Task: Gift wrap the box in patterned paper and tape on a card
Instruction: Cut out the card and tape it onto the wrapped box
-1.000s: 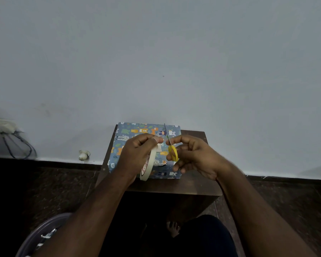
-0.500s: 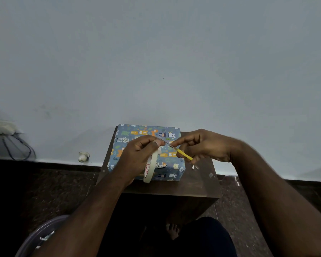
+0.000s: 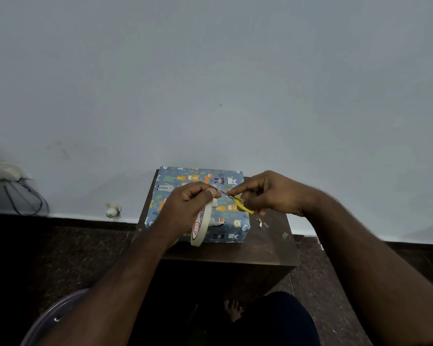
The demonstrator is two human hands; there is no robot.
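against grey wall (image 3: 210, 71), dark table (image 3: 273, 243)

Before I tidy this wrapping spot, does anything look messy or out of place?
Only small litter: a few pale scraps lie loose on the wooden table, right of the wrapped box. They look like offcuts. The left hand holds the tape roll and the right hand the scissors.

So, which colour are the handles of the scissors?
Yellow: the scissors show best in the head view.
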